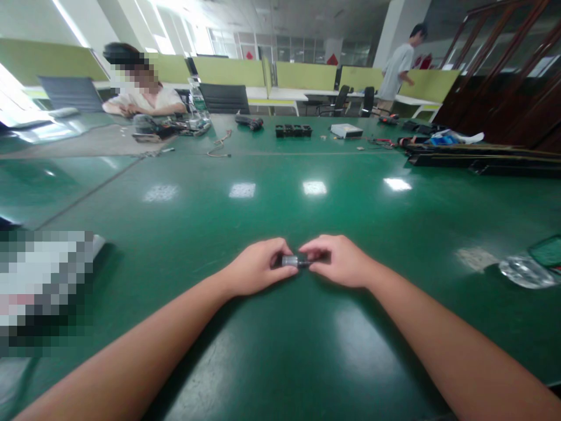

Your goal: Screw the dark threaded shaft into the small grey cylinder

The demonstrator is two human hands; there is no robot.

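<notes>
A small grey-and-black cylinder [290,261] lies level between my two hands, just above or on the green table [280,204]; the gap is too small to tell. My left hand [263,266] is closed on its silver-grey end, thumb and fingers on either side. At the dark end, the fingertips of my right hand [339,261] are pinched together. A dark part shows inside the right fingers. Both ends of the piece are partly hidden by the fingers, and its exact kind does not show.
To the left stands a pixelated pale box [44,275]. On the right are a clear round plastic piece [526,272] and long dark panels [482,161]. Black blocks [293,131], a silver drive-like box [346,130] and a cable [219,145] lie far back. A person [144,93] sits opposite; another [398,67] stands behind.
</notes>
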